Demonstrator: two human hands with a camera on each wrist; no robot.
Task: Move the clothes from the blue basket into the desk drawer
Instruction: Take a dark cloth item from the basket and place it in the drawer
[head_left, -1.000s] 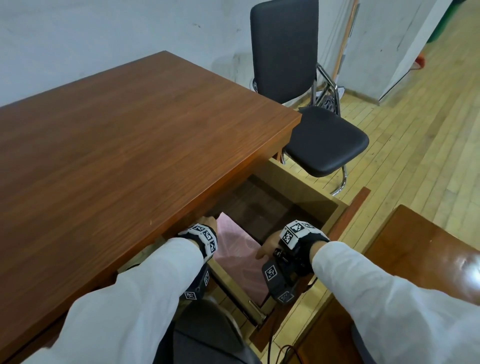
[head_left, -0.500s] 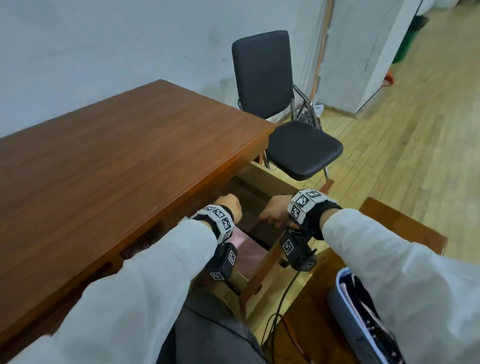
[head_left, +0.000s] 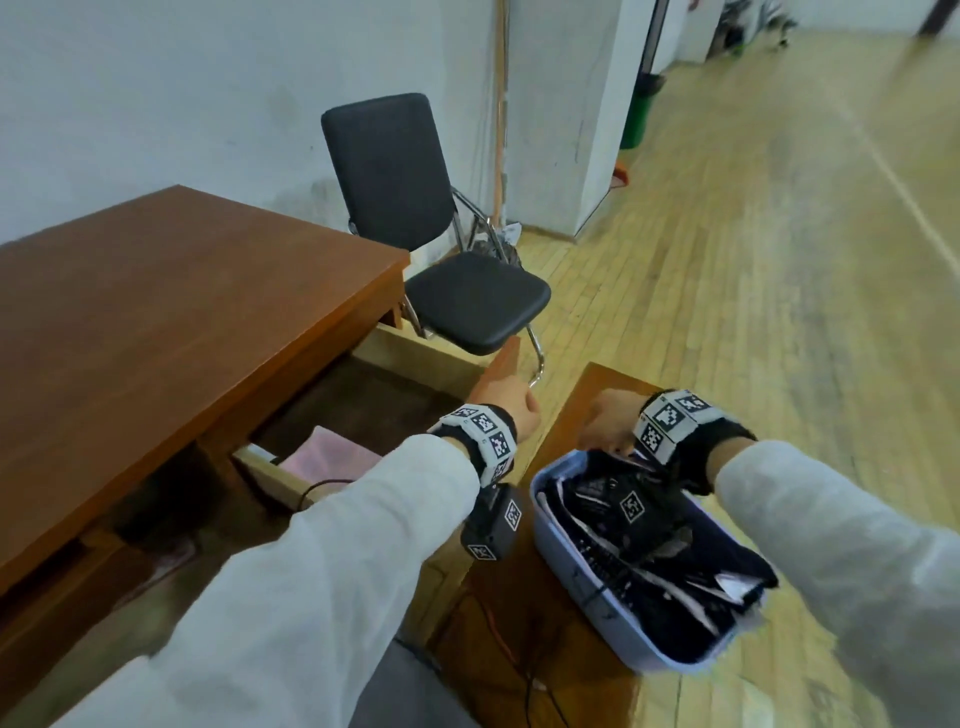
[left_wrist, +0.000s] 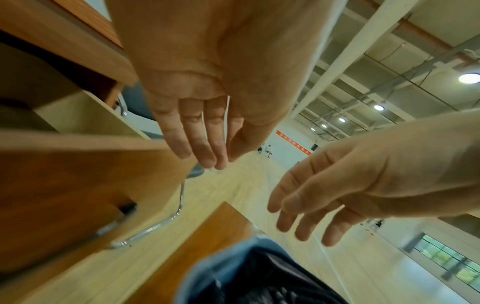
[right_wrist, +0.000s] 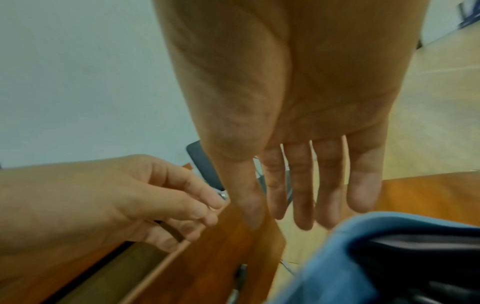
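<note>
The blue basket (head_left: 566, 561) sits on a low wooden stand at lower right, full of dark clothes (head_left: 649, 545). My right hand (head_left: 605, 421) hovers over the basket's far end, fingers straight and empty, just above the basket rim (right_wrist: 337, 257) in the right wrist view. My left hand (head_left: 511, 402) is over the open desk drawer's front panel (head_left: 498, 364), fingers relaxed and holding nothing, left of the basket. A folded pink garment (head_left: 332, 452) lies in the drawer. The left wrist view shows both palms bare, with the dark clothes (left_wrist: 272, 283) below.
The brown desk (head_left: 182, 322) fills the left. A black chair (head_left: 467, 301) stands just beyond the drawer. The low wooden stand (head_left: 587, 395) carries the basket. Cables (head_left: 498, 639) run on the floor between desk and stand. Wooden floor stretches away to the right.
Both hands have come out of the drawer and moved right toward the basket. The pink garment stays in the drawer. My head has turned right, bringing the basket into view.
</note>
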